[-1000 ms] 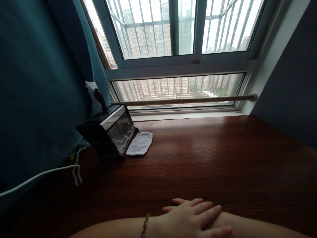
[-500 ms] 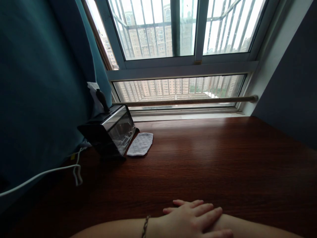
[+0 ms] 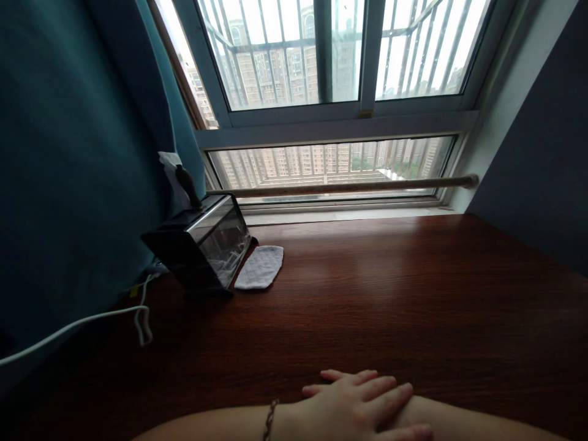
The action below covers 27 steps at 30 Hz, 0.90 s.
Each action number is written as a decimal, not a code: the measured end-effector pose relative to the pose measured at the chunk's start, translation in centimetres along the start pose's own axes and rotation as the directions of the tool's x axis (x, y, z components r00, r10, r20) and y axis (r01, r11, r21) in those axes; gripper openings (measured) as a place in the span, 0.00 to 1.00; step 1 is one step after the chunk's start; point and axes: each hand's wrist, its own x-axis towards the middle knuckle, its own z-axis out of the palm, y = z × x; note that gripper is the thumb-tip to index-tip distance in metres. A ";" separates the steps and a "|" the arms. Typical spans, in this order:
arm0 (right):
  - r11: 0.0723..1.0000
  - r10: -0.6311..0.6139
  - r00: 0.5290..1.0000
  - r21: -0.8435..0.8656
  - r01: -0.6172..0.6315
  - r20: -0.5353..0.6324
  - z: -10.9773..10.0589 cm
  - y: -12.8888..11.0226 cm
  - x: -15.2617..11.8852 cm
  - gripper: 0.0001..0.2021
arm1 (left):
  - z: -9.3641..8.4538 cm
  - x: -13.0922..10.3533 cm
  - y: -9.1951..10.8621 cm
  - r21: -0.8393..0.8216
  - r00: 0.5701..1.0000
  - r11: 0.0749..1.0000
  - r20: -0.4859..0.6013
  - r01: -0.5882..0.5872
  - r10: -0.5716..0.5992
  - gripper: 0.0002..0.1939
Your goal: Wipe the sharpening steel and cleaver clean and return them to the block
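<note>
My left hand [image 3: 353, 407], with a bracelet [image 3: 270, 419] at its wrist, lies across my right hand and forearm near the table's front edge. Its fingers are stretched out and apart, and it holds nothing. Beneath it rests my right hand [image 3: 331, 375], mostly covered. Only its fingertips show, extended flat on the brown wooden table [image 3: 390, 294]. A folded white cloth [image 3: 260, 267] lies farther off to the left, apart from both hands. Beside that cloth stands a black tissue box [image 3: 202, 245] with a clear side and a white tissue [image 3: 172, 168] sticking up.
A white cable [image 3: 78, 323] runs along the left side of the table. Dark teal curtains [image 3: 82, 153] hang at the left. Behind the table is a window with a horizontal rail [image 3: 349, 187], and a wall [image 3: 542, 165] rises on the right.
</note>
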 end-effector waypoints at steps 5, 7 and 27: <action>1.000 -0.027 1.000 0.005 0.028 -0.011 0.1 0.2 -0.1 0.24 | 0.4 -0.1 0.2 0.015 1.000 1.000 -0.016 0.019 -0.018 0.24; 0.999 -0.038 0.999 0.006 0.038 -0.013 0.2 0.2 -0.1 0.24 | 0.6 -0.1 0.2 0.014 1.000 1.000 -0.015 0.016 -0.016 0.24; 0.997 -0.062 0.998 -0.047 0.063 0.030 -0.2 0.5 0.0 0.25 | 0.5 0.0 0.3 0.017 0.999 1.000 -0.037 0.017 -0.016 0.24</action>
